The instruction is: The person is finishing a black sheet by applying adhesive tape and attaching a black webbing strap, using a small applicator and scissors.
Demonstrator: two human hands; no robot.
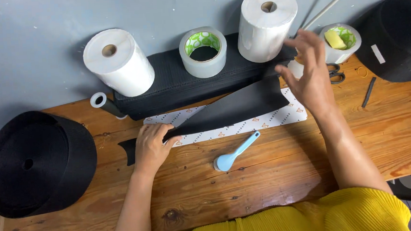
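Note:
My left hand presses flat on the left end of a long black sheet that lies across a white printed backing strip on the wooden table. My right hand hovers over the sheet's right end with fingers spread and holds nothing. A light blue brush lies on the table just in front of the strip, between my arms.
Large black webbing rolls stand at far left and far right. Along the wall are two white paper rolls, two tape rolls, a black fabric bundle, scissors and a short black stick.

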